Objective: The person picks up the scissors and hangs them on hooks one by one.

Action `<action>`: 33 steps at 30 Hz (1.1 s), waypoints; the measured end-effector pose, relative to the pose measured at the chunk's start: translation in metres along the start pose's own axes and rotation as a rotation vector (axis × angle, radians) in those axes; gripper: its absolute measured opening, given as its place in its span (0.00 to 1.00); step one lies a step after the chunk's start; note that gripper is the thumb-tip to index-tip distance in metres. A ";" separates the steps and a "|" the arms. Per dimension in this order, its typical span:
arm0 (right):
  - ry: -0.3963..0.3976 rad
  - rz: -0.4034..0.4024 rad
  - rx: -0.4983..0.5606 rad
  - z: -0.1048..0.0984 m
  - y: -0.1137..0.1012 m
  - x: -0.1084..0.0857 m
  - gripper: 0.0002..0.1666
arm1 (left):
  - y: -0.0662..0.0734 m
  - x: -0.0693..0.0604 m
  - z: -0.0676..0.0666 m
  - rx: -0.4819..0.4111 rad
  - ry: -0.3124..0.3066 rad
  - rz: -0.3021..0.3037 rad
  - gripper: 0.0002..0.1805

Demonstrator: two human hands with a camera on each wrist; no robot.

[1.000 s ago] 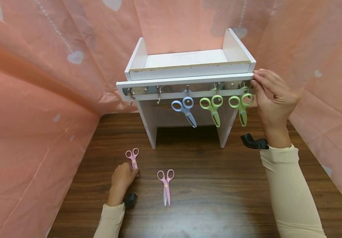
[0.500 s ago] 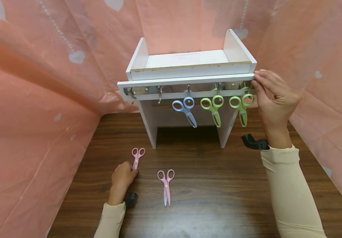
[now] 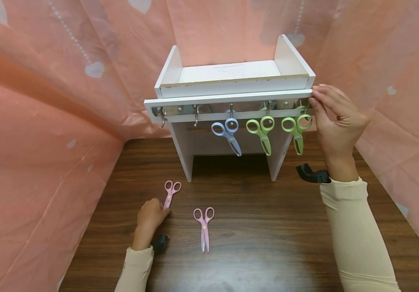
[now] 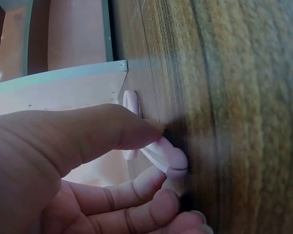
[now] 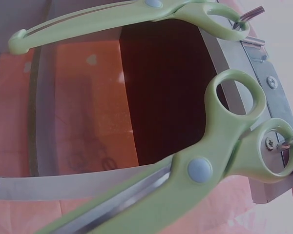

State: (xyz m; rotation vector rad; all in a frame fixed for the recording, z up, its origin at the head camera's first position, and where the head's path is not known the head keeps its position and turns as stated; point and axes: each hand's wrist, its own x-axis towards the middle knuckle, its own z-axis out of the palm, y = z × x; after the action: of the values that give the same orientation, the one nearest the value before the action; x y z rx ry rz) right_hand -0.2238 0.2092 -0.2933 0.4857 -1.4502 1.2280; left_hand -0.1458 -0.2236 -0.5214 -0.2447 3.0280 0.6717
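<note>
"What does the left hand (image 3: 151,217) have?"

"A pair of pink scissors (image 3: 169,197), left of centre, pinched by the blade end between thumb and fingers."

"And the long axis?"

"It slants away from the fingertips towards the upper right of the frame, finger loops farthest out, near but not touching the foot of the white hook rack (image 3: 180,154)'s left leg. Whether the loops rest on the wood cannot be told."

"Is the right hand (image 3: 340,117) nearer?"

"No, it is well apart at upper right, thumb and fingertips gripping the end of the front rail (image 3: 227,98), beside a pair of lime-green scissors (image 3: 297,129)."

"Edges and room?"

"Brown tabletop (image 3: 268,227) stretches between the hand and the rack. A second pair of pink scissors (image 3: 204,228) lies to the right, blades towards the bottom of the frame. Higher up, the rail juts forward; its two leftmost hooks (image 3: 195,115) sit above the pinched pair, left of the hanging blue scissors (image 3: 227,134)."
</note>
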 end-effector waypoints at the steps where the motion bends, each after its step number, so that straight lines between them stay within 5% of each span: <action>1: 0.000 0.000 -0.001 0.000 0.000 0.000 0.11 | 0.000 0.000 -0.001 -0.001 -0.002 0.002 0.17; 20: -0.002 -0.008 -0.010 -0.001 0.006 0.000 0.11 | -0.006 0.002 0.001 -0.096 0.027 0.088 0.11; 33: -0.012 -0.014 -0.006 -0.001 0.002 -0.001 0.12 | -0.010 0.002 0.006 -0.470 -0.059 0.095 0.05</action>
State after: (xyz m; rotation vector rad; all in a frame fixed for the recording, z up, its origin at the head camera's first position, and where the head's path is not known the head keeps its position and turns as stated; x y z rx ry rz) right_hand -0.2248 0.2110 -0.2952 0.4990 -1.4584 1.2110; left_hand -0.1457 -0.2305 -0.5308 -0.0868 2.7945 1.3659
